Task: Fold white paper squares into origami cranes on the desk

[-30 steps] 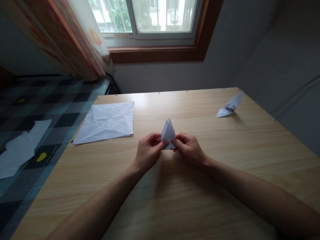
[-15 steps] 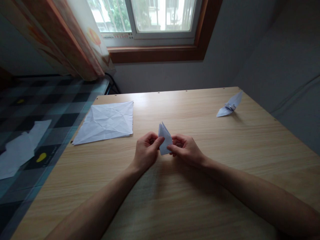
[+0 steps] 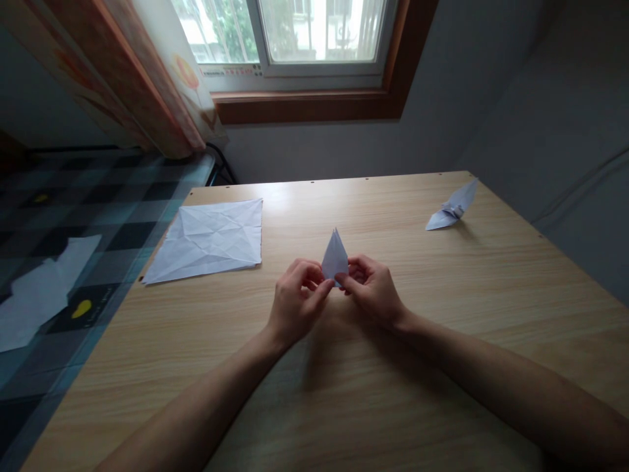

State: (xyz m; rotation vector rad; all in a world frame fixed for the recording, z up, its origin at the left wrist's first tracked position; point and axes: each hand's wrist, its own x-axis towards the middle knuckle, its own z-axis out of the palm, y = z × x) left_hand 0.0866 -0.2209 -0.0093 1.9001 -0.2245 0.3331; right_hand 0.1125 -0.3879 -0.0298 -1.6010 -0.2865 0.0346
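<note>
A small piece of folded white paper (image 3: 335,257) stands point up between my hands, above the wooden table (image 3: 246,406). My left hand (image 3: 299,298) pinches its lower left edge, the thumb along the bottom. From the other side my right hand (image 3: 373,288) grips the lower right, with its thumb on the near face and the other fingers curled behind. The fingertips behind the paper are partly hidden. Near its tip the paper shows separate layers.
Creased white sheets (image 3: 216,236) lie at the table's far left. A folded paper crane (image 3: 452,208) rests at the far right. Left of the table, more white paper (image 3: 44,292) lies on a checked cloth (image 3: 142,206). A window (image 3: 319,33) and curtain (image 3: 142,78) are behind.
The folded paper has moved slightly right and away from me and now stands straighter. My left thumb has slid from its face down to the bottom edge.
</note>
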